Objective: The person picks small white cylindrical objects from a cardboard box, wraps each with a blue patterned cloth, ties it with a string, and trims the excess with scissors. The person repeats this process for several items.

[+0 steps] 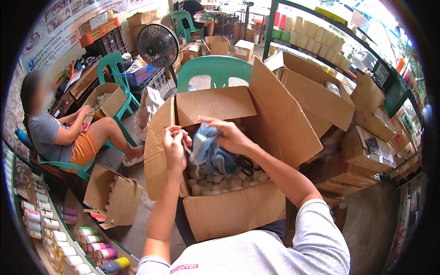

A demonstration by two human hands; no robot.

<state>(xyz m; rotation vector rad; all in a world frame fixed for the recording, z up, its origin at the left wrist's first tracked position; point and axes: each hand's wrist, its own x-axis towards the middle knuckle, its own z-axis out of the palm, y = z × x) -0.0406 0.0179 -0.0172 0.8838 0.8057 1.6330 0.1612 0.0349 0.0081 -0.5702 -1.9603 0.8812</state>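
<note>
A large open cardboard box point(233, 213) stands before me, its lower part filled with small white rounded pieces point(215, 184). Above them hangs a crumpled blue-and-white bundle point(213, 153), cloth or thin plastic; I cannot tell which. My right hand point(229, 135) grips the top of this bundle, fingers bent over it. At the box's left side, my left hand point(176, 144) is closed in a pinch on a thin whitish strip point(187, 147) that runs toward the bundle. Black-handled scissors point(246, 166) lie on the white pieces, right of the bundle; their blades are hidden.
A green plastic chair point(213, 68) stands behind the box. Another person point(55, 133) sits at left by a smaller box point(107, 101). A black fan point(158, 45) stands beyond. Cardboard boxes point(366, 151) crowd the right; shelves of candles point(316, 39) rise behind, with more jars point(59, 236) lower left.
</note>
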